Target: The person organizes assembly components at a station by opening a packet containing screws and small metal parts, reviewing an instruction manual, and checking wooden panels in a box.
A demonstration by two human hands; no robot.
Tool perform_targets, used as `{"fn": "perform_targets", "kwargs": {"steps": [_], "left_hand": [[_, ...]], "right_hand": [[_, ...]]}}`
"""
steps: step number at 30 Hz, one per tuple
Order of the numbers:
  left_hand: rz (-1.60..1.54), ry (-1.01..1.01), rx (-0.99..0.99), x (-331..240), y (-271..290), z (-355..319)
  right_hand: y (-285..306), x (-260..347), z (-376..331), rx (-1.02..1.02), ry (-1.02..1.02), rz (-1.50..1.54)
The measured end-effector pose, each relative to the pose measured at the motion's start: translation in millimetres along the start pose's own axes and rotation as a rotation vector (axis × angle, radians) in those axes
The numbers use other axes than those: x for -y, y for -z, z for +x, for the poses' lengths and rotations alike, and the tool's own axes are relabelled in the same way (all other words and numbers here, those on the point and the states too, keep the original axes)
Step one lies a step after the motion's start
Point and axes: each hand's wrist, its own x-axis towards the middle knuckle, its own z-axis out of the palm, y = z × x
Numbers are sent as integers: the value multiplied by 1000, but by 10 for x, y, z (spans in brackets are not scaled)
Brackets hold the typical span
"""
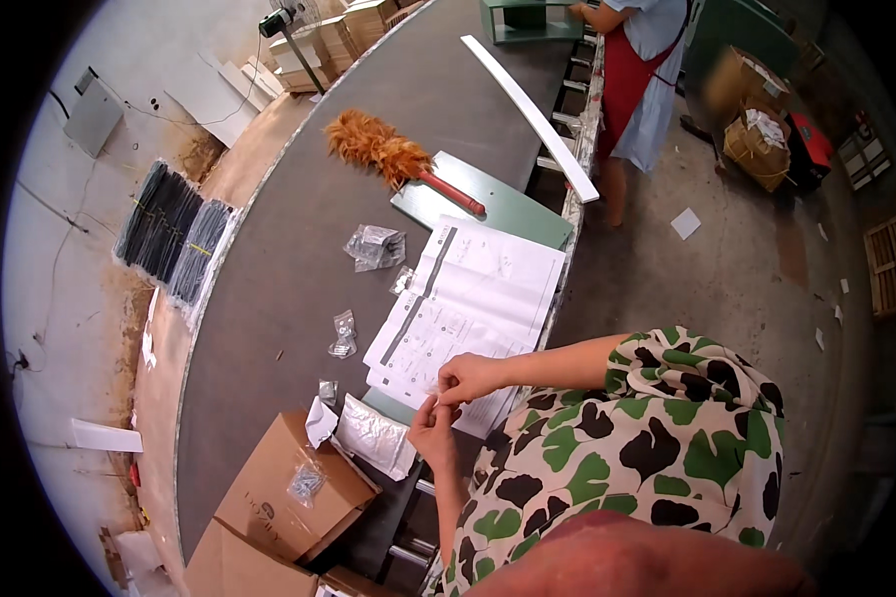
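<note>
My right hand (470, 378) and my left hand (432, 434) meet over the lower edge of a printed instruction sheet (498, 267). The fingers of both are pinched together. Something small and pale may be between them, but it is too small to make out. Under the sheet lies a green panel (535, 225). Close to my left hand, a silvery plastic packet (376, 436) rests beside a crumpled white paper (320, 422) and a small clear bag (328, 391).
An orange feather duster (375, 149) lies across the panel. Small hardware bags (342, 334) dot the grey table (259, 328). An open cardboard box (291, 488) stands near. Beyond a long white strip (530, 116), a person in a red apron (629, 85) handles a green frame (533, 33).
</note>
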Motion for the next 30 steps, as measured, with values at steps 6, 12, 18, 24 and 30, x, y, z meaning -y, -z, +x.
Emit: {"fn": "perform_targets", "kwargs": {"steps": [6,12,18,24,30], "left_hand": [[53,29,28,2,7,-31],[15,86,41,-32,27,-10],[39,109,16,-77,-4,-33],[76,52,51,10,26,-27],[123,30,98,26,5,-26]], "right_hand": [[-12,-96,31,-40,107,-159],[-30,-175,61,-68,139,-178],[2,-107,8,-18,146,-324],[1,-77,8,19,142,-466],[-2,-95,48,37,125,-543]]}}
